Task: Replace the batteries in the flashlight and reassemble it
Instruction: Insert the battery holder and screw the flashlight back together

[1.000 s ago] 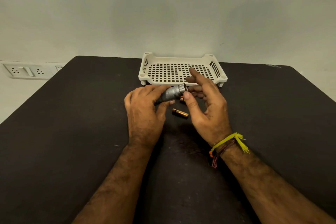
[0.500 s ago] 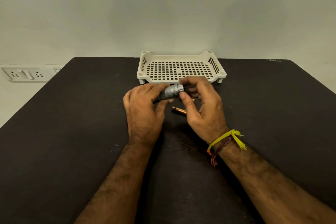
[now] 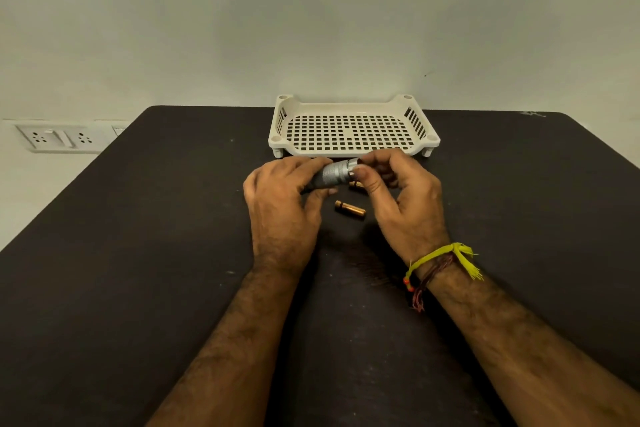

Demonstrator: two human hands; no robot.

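Head view: left hand (image 3: pixel 282 199) grips knurled silver flashlight (image 3: pixel 334 174) above dark table (image 3: pixel 138 253); right hand (image 3: pixel 401 194) pinches its open end. Two copper batteries (image 3: pixel 349 210) lie just below, one half-hidden. Step likely battery loading or cap refit; next needs aligned end.

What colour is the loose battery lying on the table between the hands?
Copper-orange with a darker band near its left end: the small cylindrical battery on the black table, clearest in the head view.

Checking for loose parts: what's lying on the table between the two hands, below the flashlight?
In the head view, one copper-coloured battery lies on the table between the left hand and right hand, below the flashlight.
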